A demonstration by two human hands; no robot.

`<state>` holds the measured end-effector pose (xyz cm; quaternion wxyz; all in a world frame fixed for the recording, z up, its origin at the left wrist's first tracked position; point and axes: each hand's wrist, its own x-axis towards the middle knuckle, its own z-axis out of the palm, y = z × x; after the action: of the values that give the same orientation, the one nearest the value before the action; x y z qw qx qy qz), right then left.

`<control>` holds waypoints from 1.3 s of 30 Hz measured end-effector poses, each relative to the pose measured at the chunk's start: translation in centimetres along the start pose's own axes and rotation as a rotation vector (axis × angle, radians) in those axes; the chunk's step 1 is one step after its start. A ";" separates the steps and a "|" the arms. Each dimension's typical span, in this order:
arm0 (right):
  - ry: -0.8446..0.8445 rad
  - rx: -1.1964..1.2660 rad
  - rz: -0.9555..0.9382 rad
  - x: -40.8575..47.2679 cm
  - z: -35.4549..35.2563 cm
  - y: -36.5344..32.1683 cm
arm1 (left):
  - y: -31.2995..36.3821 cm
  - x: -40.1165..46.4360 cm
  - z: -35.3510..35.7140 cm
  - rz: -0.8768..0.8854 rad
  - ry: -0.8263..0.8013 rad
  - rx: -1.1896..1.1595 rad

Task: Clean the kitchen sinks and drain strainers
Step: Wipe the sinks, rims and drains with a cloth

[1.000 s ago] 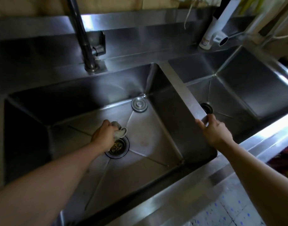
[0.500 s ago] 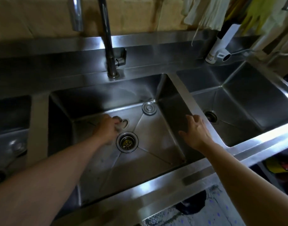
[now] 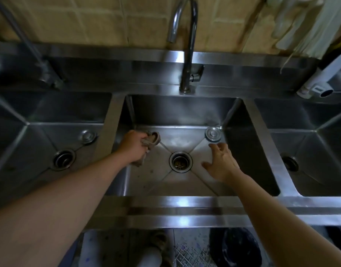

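Note:
Three steel basins lie side by side; the middle sink is under my hands. My left hand grips a beige cloth against the basin's far left floor. My right hand hovers with spread fingers over the basin floor, right of the open drain. A round steel strainer cap lies in the far right corner, just beyond my right fingertips. The left sink has its own drain and a loose cap. The right sink shows a dark drain.
A curved tap rises behind the middle basin, a second tap at back left. A white bottle lies on the back ledge at right, with gloves and cloths hanging above. The steel front rim runs below my arms.
My left hand has carried the cloth from the drain toward the basin's far left. My right hand left the divider between basins and came down into the middle basin.

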<state>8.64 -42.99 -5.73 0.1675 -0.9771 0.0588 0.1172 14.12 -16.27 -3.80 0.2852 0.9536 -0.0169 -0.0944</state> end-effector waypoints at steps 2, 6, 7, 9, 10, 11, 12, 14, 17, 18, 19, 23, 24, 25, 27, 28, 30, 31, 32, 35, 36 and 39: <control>-0.005 -0.006 -0.036 -0.1 -0.4 -1.2 | -0.3 -1.0 -1.0 -0.021 0.005 -0.001; -0.030 -0.009 -0.081 0.1 -1.6 -3.5 | -0.7 -2.2 -3.0 -0.049 0.060 -0.016; -0.034 -0.008 -0.092 0.1 -2.0 -4.0 | -0.7 -2.4 -3.5 -0.054 0.071 -0.029; -0.033 -0.006 -0.124 0.4 -2.7 -5.3 | -0.8 -2.9 -4.8 -0.065 0.099 -0.055; -0.032 -0.008 -0.139 0.5 -3.1 -6.0 | -0.9 -3.1 -5.4 -0.075 0.118 -0.059; -0.032 -0.005 -0.154 0.5 -3.4 -6.8 | -1.1 -3.4 -6.2 -0.086 0.140 -0.054; -0.034 -0.002 -0.166 0.6 -3.6 -7.6 | -1.3 -3.6 -7.0 -0.090 0.164 -0.043; -0.034 -0.002 -0.186 0.6 -4.0 -9.4 | -1.9 -4.0 -8.5 -0.083 0.190 -0.058; -0.040 -0.006 -0.202 0.5 -4.0 -12.2 | -3.4 -4.6 -11.0 -0.075 0.207 -0.091; -0.049 -0.003 -0.202 0.4 -3.9 -12.9 | -4.0 -4.8 -11.7 -0.069 0.209 -0.100; -0.061 -0.003 -0.198 0.3 -3.7 -13.7 | -4.7 -5.0 -12.4 -0.066 0.206 -0.114; -0.072 -0.016 -0.162 -0.4 -2.5 -17.6 | -8.3 -5.8 -15.6 -0.052 0.210 -0.105; -0.066 -0.014 -0.153 -0.5 -2.0 -18.7 | -9.4 -5.9 -16.4 -0.053 0.213 -0.112; -0.060 -0.012 -0.144 -0.7 -1.6 -20.0 | -10.6 -5.9 -17.2 -0.058 0.214 -0.130; -0.048 0.004 -0.122 -1.3 -0.6 -22.6 | -13.0 -6.1 -18.8 -0.071 0.212 -0.163; -0.040 0.012 -0.107 -1.6 0.0 -24.0 | -14.2 -6.2 -19.7 -0.074 0.214 -0.168; -0.029 0.023 -0.098 -2.2 0.9 -26.7 | -16.3 -6.4 -21.2 -0.075 0.207 -0.175; -0.021 0.030 -0.099 -2.6 1.8 -28.8 | -18.1 -6.7 -22.3 -0.072 0.199 -0.171; -0.020 0.031 -0.099 -2.8 1.8 -29.4 | -18.5 -6.8 -22.6 -0.063 0.196 -0.175; -0.025 0.059 -0.113 -3.7 3.1 -34.1 | -22.1 -7.4 -24.8 -0.060 0.187 -0.180; -0.031 0.066 -0.119 -4.0 3.2 -34.9 | -22.7 -7.4 -24.9 -0.066 0.193 -0.188; -0.053 0.079 -0.155 -4.3 4.1 -38.7 | -25.3 -7.8 -26.0 -0.115 0.207 -0.259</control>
<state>9.64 -4.98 3.69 0.2162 -0.9679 -0.0168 0.1271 10.84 19.62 4.97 0.3999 0.9130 0.0795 -0.0134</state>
